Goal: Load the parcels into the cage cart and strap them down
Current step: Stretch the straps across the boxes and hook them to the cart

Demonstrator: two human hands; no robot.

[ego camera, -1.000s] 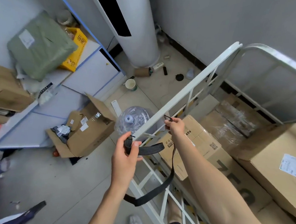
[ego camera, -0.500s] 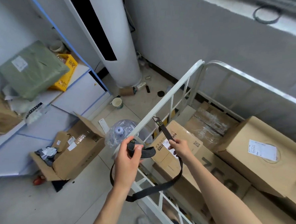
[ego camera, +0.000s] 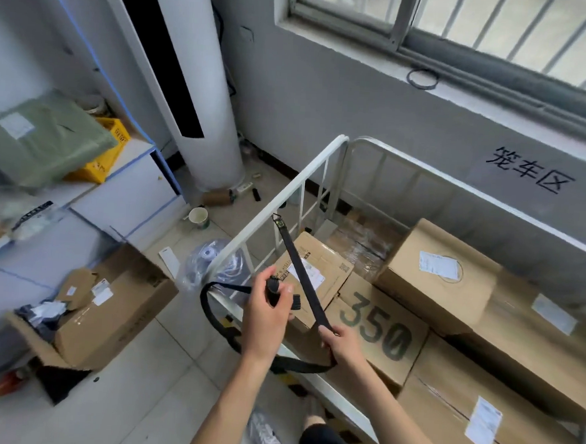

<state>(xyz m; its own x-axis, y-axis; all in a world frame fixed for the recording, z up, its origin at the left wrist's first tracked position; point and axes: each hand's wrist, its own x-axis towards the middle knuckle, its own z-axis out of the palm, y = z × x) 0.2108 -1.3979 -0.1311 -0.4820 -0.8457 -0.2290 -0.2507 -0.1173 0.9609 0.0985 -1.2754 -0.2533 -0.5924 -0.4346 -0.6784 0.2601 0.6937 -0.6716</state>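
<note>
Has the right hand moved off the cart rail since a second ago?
Yes. The right hand has drawn back from the white side rail, over the 350 box, pulling the strap taut.

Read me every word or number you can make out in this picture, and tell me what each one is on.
"笼车区": painted in black on the grey wall under the window.
"350": printed large on a cardboard box in the cage cart.
White shipping labels: too small to read.
Print on the yellow crate: blurred, unreadable.
</note>
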